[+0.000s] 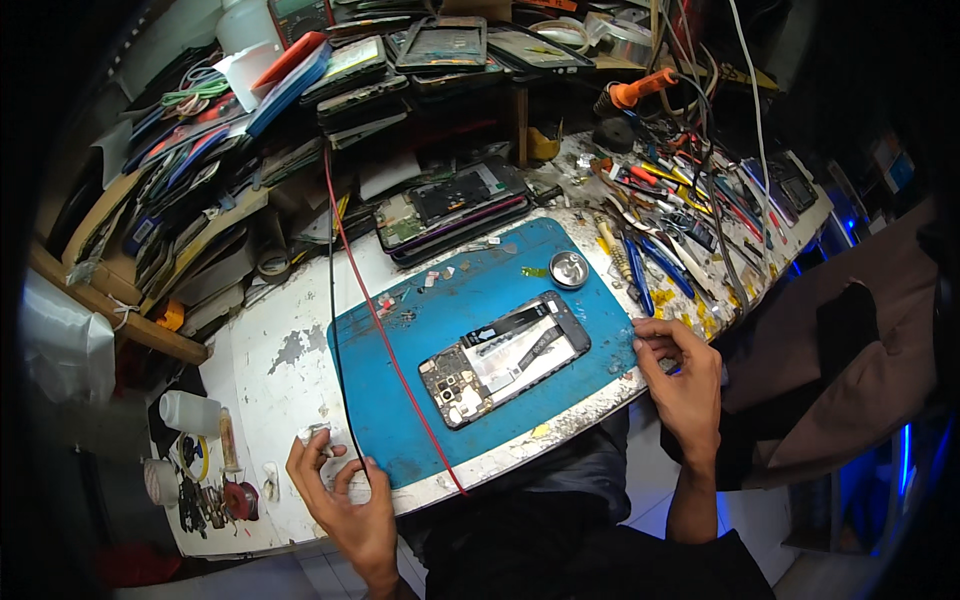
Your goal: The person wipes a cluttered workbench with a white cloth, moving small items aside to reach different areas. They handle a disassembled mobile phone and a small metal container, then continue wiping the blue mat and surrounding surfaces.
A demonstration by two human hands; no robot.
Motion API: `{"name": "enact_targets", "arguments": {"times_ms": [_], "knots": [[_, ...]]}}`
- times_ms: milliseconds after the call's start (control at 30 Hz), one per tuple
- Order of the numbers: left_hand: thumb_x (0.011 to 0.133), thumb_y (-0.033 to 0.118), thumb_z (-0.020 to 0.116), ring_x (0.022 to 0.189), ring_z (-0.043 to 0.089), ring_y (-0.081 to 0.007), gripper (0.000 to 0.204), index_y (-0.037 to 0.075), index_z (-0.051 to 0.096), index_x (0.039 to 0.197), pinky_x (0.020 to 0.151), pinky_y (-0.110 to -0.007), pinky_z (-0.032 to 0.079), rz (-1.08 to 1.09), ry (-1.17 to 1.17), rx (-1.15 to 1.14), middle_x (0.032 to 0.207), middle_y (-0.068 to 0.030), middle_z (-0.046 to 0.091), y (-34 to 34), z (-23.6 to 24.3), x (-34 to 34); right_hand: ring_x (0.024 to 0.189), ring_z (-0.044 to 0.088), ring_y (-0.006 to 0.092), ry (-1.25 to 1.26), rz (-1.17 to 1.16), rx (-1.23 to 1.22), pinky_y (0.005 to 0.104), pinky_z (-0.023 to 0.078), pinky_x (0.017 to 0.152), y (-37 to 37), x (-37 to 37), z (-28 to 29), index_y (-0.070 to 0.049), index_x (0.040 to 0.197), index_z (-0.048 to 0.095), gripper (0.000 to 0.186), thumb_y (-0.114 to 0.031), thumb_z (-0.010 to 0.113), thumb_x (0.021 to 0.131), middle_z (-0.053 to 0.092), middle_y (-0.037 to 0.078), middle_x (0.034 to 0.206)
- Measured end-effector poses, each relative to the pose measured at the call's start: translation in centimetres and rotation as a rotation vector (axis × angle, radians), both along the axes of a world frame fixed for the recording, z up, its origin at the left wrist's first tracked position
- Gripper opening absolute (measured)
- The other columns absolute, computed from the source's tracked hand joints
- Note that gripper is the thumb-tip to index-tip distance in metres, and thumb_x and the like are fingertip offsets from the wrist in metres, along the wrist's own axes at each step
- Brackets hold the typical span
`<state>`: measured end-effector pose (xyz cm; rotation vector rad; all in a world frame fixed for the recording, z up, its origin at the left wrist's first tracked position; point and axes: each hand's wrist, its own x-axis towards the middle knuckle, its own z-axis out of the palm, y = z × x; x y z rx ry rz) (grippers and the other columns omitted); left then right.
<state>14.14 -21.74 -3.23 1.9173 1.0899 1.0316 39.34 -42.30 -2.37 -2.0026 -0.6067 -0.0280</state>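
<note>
Left grip: half-open, white scrap at fingertips, near black wire.
Right grip: curled at mat edge; contents unclear.
Opened phone: between grips, farther out.
Care: best keep red wire clear.

Phone and dish on the mat, pliers right of it, bottle left, device stack behind.

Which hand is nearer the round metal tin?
Right. The right hand is by the right edge of the blue mat, below and right of the tin in view; the left hand is near the mat's lower-left corner, farther away.
</note>
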Motion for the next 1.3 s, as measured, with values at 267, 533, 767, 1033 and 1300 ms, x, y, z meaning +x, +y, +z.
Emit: {"name": "enact_targets", "arguments": {"times_ms": [267, 533, 767, 1033, 1300], "knots": [[0.077, -0.015, 0.064, 0.105, 0.056, -0.0216, 0.058, -0.001, 0.053, 0.132, 0.082, -0.03, 0.059, -0.016, -0.001, 0.009, 0.139, -0.0149, 0.041, 0.4, -0.1, -0.1, 0.073, 0.063, 0.0146, -0.114, -0.084, -0.088, 0.0286, 0.05, 0.069, 0.8, 0.7, 1.7, 0.002, 0.101, 0.07, 0.014, -0.003, 0.071, 0.088, 0.07, 0.011, 0.086], [0.073, -0.011, 0.079, 0.111, 0.056, -0.0235, 0.069, -0.001, 0.05, 0.135, 0.087, -0.032, 0.059, -0.069, -0.083, -0.021, 0.142, -0.0158, 0.037, 0.2, -0.3, -1.0, 0.1, 0.055, 0.0342, -0.601, 0.031, -0.345, 0.045, 0.046, 0.086, 4.4, 5.6, 0.9, -0.003, 0.1, 0.069, 0.022, -0.014, 0.077, 0.083, 0.058, 0.016, 0.098], [0.078, -0.006, 0.081, 0.109, 0.062, -0.0246, 0.06, -0.007, 0.052, 0.13, 0.084, -0.032, 0.062, -0.125, -0.215, 0.109, 0.139, -0.0191, 0.039, 0.3, -1.3, -2.8, 0.094, 0.057, 0.0304, -0.495, 0.02, -0.235, 0.0415, 0.045, 0.083, 5.1, 3.9, 2.0, -0.001, 0.098, 0.068, 0.012, -0.009, 0.07, 0.09, 0.061, 0.013, 0.097], [0.088, -0.018, 0.062, 0.095, 0.066, -0.0179, 0.021, -0.008, 0.059, 0.107, 0.078, -0.028, 0.06, -0.087, -0.503, -0.063, 0.117, -0.0176, 0.056, 1.0, -0.6, -5.9, 0.1, 0.061, 0.0209, -0.335, 0.054, -0.201, 0.0329, 0.045, 0.082, 5.5, 2.3, 2.3, 0.0, 0.118, 0.065, 0.027, -0.015, 0.067, 0.096, 0.067, 0.009, 0.11], [0.093, -0.012, 0.059, 0.086, 0.07, -0.0166, 0.021, 0.0, 0.046, 0.104, 0.076, -0.026, 0.059, -0.057, -0.645, -0.346, 0.12, -0.0303, 0.065, 2.4, 0.1, -8.4, 0.1, 0.06, 0.0182, -0.347, 0.069, -0.126, 0.032, 0.045, 0.085, 4.4, 2.8, 1.8, 0.0, 0.121, 0.064, 0.027, -0.012, 0.065, 0.097, 0.067, 0.01, 0.112]]}}
